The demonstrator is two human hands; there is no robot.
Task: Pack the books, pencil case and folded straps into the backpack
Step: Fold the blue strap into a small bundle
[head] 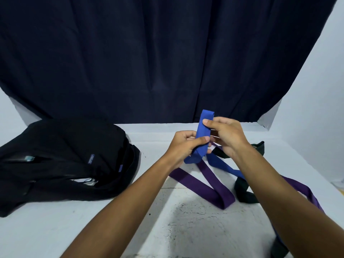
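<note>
**Folding the blue strap above the middle of the table**

Above the middle of the table [55, 229], toward its far edge, I am watching both hands working the blue strap [203, 131]. The left hand [183, 146] is gripping the lower end of the folded bundle, thumb curled over the front. The right hand [226, 135] is pinching the upper part between thumb and fingertips, holding it upright.

I am judging the strap to be light, soft and limp woven webbing: it is keeping a fold only while pinched, so a hold is belonging across the stacked layers, not on the loose tail, which is trailing down toward the right edge of the table.

Beneath the hands, the purple strap [210, 185] is lying unfolded in loose zigzags, and a dark green strap [242, 190] is crossing it near the right side; both are tangling close to the blue tail and could be dragging along with it.

By the left edge, the black backpack [65, 161] is lying flat, well apart from the straps. A dark curtain [167, 53] is hanging behind the far edge.
</note>
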